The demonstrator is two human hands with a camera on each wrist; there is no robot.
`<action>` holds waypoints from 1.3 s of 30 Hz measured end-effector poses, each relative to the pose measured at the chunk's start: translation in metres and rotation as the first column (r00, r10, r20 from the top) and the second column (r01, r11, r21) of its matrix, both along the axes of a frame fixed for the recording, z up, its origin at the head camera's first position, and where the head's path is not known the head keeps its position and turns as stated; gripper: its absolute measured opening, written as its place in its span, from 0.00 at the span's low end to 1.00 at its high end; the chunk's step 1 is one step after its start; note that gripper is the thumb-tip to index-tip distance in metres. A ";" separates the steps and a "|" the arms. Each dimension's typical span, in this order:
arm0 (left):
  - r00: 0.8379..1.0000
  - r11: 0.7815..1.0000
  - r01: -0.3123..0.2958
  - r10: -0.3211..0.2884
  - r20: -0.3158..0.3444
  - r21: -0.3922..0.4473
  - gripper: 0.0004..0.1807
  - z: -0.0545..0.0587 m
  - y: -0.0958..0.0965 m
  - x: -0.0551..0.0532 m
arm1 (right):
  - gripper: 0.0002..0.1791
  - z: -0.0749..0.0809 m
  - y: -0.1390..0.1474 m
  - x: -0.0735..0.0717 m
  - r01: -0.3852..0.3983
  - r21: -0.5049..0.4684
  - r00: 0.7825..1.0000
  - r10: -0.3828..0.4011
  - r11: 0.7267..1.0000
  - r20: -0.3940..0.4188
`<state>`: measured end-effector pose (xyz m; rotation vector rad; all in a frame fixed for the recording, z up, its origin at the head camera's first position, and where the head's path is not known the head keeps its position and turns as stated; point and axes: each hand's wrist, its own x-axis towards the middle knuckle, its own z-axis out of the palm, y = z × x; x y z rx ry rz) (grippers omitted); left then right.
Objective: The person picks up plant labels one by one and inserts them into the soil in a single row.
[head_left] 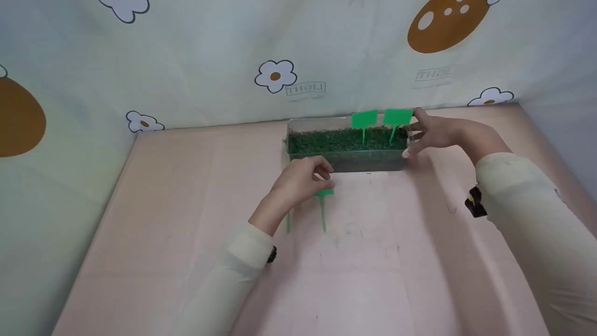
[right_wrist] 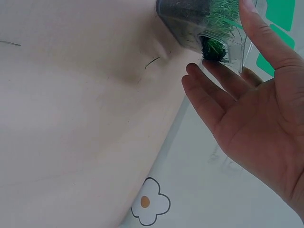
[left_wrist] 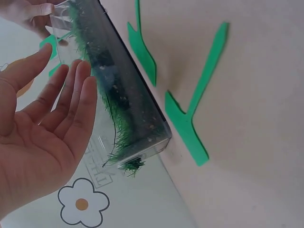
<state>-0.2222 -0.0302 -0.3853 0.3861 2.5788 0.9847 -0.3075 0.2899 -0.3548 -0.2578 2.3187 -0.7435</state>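
My right hand (head_left: 440, 130) holds the right end of a clear planter box (head_left: 345, 161), thumb at the front corner and fingers at the end wall and back corner. Artificial grass (head_left: 322, 141) fills the box, and two green plant labels (head_left: 397, 116) stand upright in it near that end. Over the table in front of the box hovers my left hand (head_left: 303, 179), its fingers loosely bent and empty in the left wrist view. Below it two more labels lie flat, one green label (left_wrist: 194, 128) nearer the box's left end and another label (left_wrist: 142, 50) beside it.
The box stands at the back of a pink table (head_left: 186, 210), close to a pale curtain (head_left: 205, 60) printed with flowers. A dark grass strand (right_wrist: 152, 62) lies on the table by the box's right end.
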 end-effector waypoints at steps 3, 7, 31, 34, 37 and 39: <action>1.000 0.998 0.012 -0.011 0.024 -0.057 0.16 -0.001 -0.002 0.001 | 0.60 0.002 -0.001 -0.001 0.001 -0.005 1.000 -0.001 1.000 -0.004; 0.997 0.994 0.018 -0.011 0.071 -0.108 0.16 -0.003 -0.004 0.003 | 0.61 0.005 -0.002 -0.002 -0.001 0.000 1.000 0.001 1.000 -0.013; 1.000 0.783 -0.016 0.025 0.006 -0.622 0.27 -0.021 0.025 0.016 | 0.60 0.003 0.000 0.001 0.009 -0.042 0.999 -0.011 0.999 -0.037; 1.000 0.772 -0.022 0.022 -0.008 -0.635 0.21 -0.022 0.024 0.020 | 0.60 0.000 -0.001 0.003 0.015 -0.044 0.999 -0.016 0.999 -0.030; 0.999 0.765 -0.040 0.027 -0.030 -0.643 0.16 -0.022 0.023 0.022 | 0.58 -0.002 0.000 0.003 0.004 -0.040 0.999 -0.006 0.999 -0.035; 0.998 0.767 -0.054 0.032 -0.046 -0.639 0.12 -0.022 0.023 0.023 | 0.57 -0.003 0.001 0.003 -0.003 -0.034 0.999 0.002 0.999 -0.041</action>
